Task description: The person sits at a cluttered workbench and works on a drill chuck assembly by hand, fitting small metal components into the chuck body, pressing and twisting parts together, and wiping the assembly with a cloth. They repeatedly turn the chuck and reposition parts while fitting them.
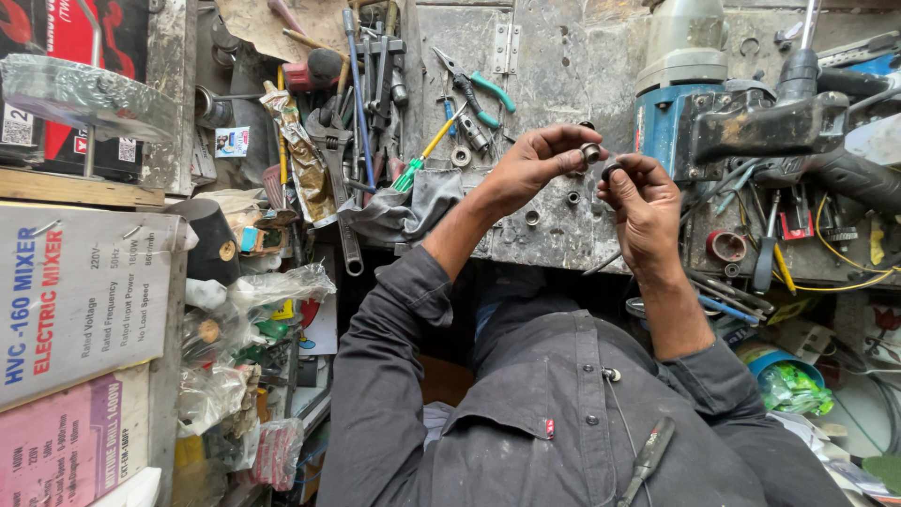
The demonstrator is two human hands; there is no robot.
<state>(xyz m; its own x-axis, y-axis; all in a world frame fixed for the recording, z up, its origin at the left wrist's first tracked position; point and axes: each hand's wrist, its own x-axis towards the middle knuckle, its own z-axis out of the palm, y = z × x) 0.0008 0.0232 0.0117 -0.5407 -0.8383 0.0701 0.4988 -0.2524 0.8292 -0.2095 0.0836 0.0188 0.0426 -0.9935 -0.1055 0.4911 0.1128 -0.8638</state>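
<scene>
Left hand (537,167) pinched a small grey metal ring, bearing-like, (590,150) at its fingertips; right hand (644,202) gripped a small dark round part (610,171) just beside it, both held above the scuffed steel bench plate (554,225). Both parts looked light, rigid, probably greasy and slippery, so best held by the outer rim. Teal-handled pliers (477,92) lay near.

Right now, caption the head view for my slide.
Left hand pinches a small metal ring; right hand holds another part over a cluttered workbench.
</scene>
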